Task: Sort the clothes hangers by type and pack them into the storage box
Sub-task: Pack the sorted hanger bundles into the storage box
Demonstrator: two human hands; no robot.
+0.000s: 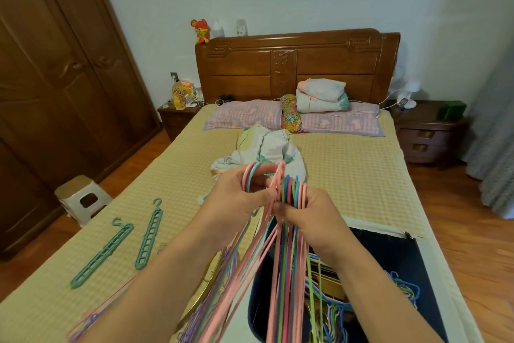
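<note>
Yellow checked bedding covers the bed (347, 164), where the dark storage box (389, 256) sits open with hangers inside. Above it, the left hand (236, 195) and right hand (311, 214) both clutch the hooks of a bundle of thin coloured hangers (286, 259). Two teal slotted hangers (125, 242) lie at left.

The bed (347, 170) wears a yellow checked cover. On its left part lie two teal multi-slot hangers (125, 242) side by side, apart from each other. A crumpled pale quilt (264, 148) sits mid-bed. Two lilac pillows (244, 114) lie by the headboard, a floral bolster (289, 114) between them and folded blankets (322, 95) on the right one. The dark storage box (389, 253) rests at the near right edge.
</note>
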